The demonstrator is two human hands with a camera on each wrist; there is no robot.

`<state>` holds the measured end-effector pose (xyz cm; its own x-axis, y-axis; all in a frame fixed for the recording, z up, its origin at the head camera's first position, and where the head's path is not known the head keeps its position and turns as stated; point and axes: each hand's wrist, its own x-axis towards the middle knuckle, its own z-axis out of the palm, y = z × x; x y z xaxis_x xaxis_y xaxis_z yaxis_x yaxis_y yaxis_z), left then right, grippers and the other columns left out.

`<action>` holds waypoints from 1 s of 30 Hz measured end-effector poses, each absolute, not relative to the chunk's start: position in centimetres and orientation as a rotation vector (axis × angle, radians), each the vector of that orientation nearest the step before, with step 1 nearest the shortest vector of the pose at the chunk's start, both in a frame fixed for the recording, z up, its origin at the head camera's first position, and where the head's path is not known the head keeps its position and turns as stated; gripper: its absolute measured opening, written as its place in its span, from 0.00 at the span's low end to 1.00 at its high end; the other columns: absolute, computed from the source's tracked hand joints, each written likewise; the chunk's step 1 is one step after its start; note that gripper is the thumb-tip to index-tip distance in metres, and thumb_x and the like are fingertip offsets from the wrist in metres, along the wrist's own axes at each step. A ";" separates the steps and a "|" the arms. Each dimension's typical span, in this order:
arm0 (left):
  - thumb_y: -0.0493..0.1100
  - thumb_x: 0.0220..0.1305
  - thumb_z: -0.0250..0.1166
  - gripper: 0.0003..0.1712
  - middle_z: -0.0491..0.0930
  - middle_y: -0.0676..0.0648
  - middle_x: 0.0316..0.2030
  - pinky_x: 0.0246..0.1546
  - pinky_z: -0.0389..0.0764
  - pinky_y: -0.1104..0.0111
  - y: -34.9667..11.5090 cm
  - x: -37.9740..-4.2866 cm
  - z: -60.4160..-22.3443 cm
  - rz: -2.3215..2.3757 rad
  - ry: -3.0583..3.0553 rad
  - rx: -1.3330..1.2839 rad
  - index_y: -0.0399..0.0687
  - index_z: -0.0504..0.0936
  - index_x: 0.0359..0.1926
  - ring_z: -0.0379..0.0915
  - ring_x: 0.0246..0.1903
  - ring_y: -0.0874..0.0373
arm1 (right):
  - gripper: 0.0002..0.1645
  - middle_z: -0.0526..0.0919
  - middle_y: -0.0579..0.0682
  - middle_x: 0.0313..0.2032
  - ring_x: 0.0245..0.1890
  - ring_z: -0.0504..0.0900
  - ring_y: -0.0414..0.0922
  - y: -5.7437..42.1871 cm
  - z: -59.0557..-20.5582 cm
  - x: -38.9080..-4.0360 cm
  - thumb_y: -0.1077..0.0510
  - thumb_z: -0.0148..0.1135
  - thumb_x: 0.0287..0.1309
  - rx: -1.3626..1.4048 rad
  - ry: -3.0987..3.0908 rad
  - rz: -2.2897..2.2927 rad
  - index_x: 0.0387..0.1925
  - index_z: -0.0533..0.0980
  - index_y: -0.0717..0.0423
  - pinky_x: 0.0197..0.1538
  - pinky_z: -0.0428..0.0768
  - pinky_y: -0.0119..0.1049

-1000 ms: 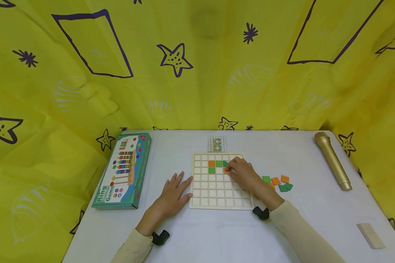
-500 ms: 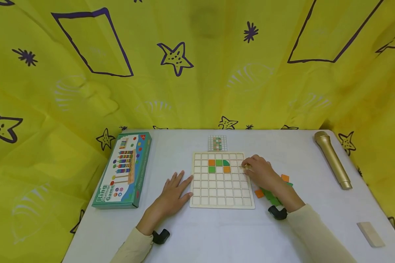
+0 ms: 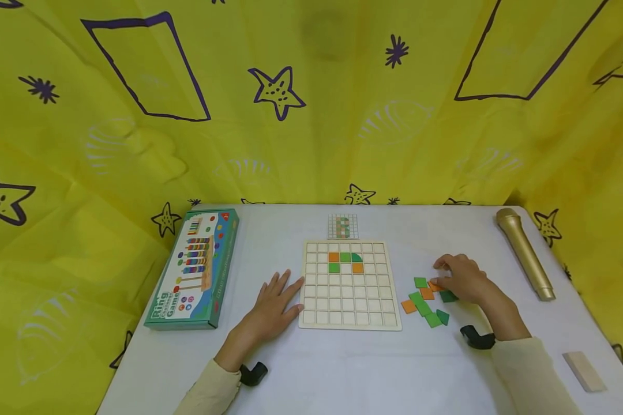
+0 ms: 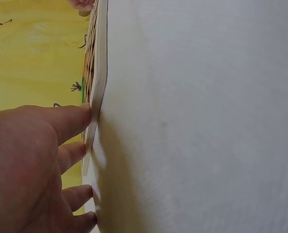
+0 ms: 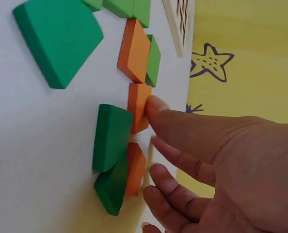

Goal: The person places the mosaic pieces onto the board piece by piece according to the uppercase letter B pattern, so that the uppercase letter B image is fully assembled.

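Observation:
A wooden grid board (image 3: 351,317) lies mid-table. On it sit an orange square (image 3: 334,257), a green square (image 3: 345,257), a dark green round-cornered tile (image 3: 356,257), a second green square (image 3: 334,268) and an orange square below the dark green one. My left hand (image 3: 274,311) rests flat with straight fingers, touching the board's left edge (image 4: 99,73). Over the loose tiles at right is my right hand (image 3: 467,279), fingers relaxed and apart. Its thumb is at an orange tile (image 5: 140,107), seemingly touching it; no pinch shows. Dark green tiles (image 5: 112,138) lie beside that one.
Behind the board lies a small pattern card (image 3: 343,226). A game box (image 3: 192,271) stands at left. A gold microphone (image 3: 524,253) and a pale wooden block (image 3: 584,372) are on the right. A yellow patterned curtain (image 3: 311,155) hangs behind the table.
My right hand has left the orange tile on the board's second filled row and moved right to the loose tiles. My left hand has stayed put.

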<state>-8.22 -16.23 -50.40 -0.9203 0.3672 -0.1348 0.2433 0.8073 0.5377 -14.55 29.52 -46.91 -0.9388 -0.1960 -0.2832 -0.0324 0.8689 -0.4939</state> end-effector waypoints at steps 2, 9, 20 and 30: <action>0.52 0.80 0.58 0.34 0.51 0.35 0.83 0.78 0.43 0.33 -16.2 -8.2 -50.4 0.781 2.762 0.476 0.51 0.65 0.81 0.39 0.82 0.32 | 0.22 0.75 0.71 0.54 0.54 0.71 0.70 29.7 -47.2 -14.6 0.54 0.67 0.70 -0.157 2.719 -0.713 0.56 0.76 0.65 0.49 0.69 0.64; 0.53 0.81 0.58 0.34 0.51 0.35 0.83 0.78 0.44 0.33 -16.2 -8.3 -50.5 0.772 2.768 0.487 0.52 0.65 0.81 0.39 0.82 0.32 | 0.23 0.75 0.69 0.54 0.54 0.72 0.64 29.7 -48.0 -15.0 0.55 0.64 0.72 -0.180 2.694 -0.811 0.60 0.75 0.66 0.55 0.72 0.62; 0.52 0.80 0.59 0.34 0.51 0.34 0.82 0.78 0.43 0.32 -16.3 -8.2 -50.5 0.790 2.765 0.493 0.51 0.65 0.81 0.39 0.82 0.31 | 0.17 0.78 0.63 0.52 0.51 0.76 0.58 29.9 -49.1 -14.7 0.61 0.66 0.70 -0.266 2.665 -0.945 0.57 0.79 0.63 0.57 0.77 0.57; 0.52 0.80 0.58 0.34 0.51 0.34 0.82 0.78 0.44 0.32 -16.2 -8.3 -50.7 0.766 2.774 0.487 0.52 0.65 0.81 0.39 0.82 0.31 | 0.18 0.79 0.63 0.52 0.51 0.78 0.57 28.9 -49.9 -14.9 0.62 0.63 0.72 -0.295 2.758 -0.986 0.59 0.78 0.65 0.56 0.78 0.55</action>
<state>-8.30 -16.25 -50.75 -0.9203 0.3713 -0.1235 0.2553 0.8089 0.5295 -14.94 28.88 -49.90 -0.9606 -0.2517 -0.1180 -0.1198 0.7578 -0.6415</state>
